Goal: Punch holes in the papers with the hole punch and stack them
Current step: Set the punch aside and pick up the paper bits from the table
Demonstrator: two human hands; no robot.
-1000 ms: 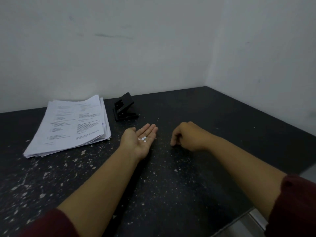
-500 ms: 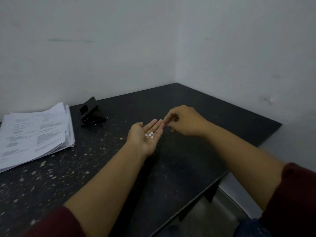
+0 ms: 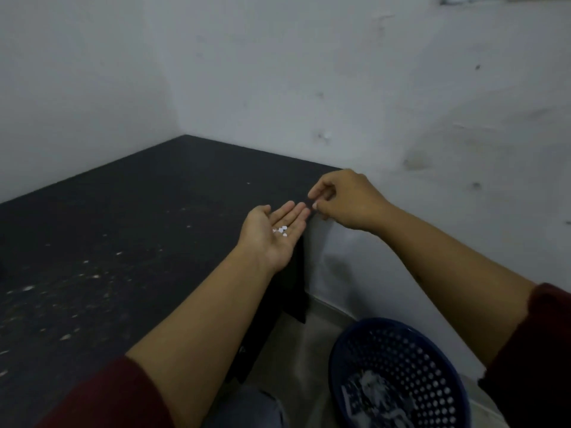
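My left hand (image 3: 272, 236) is held palm up over the right edge of the black table (image 3: 148, 217). A few small white paper punch dots (image 3: 281, 230) lie in the palm. My right hand (image 3: 343, 200) hovers just right of the left fingertips, its thumb and forefinger pinched together; I cannot tell whether a dot is between them. The paper stack and the hole punch are out of view.
White scraps and specks (image 3: 61, 291) are scattered over the left part of the table. A dark blue perforated basket (image 3: 398, 372) with some waste in it stands on the floor at lower right. White walls close the far and right sides.
The view has swung right, so the papers and hole punch left the frame. Both hands moved to the table's right edge, and the basket came into sight.
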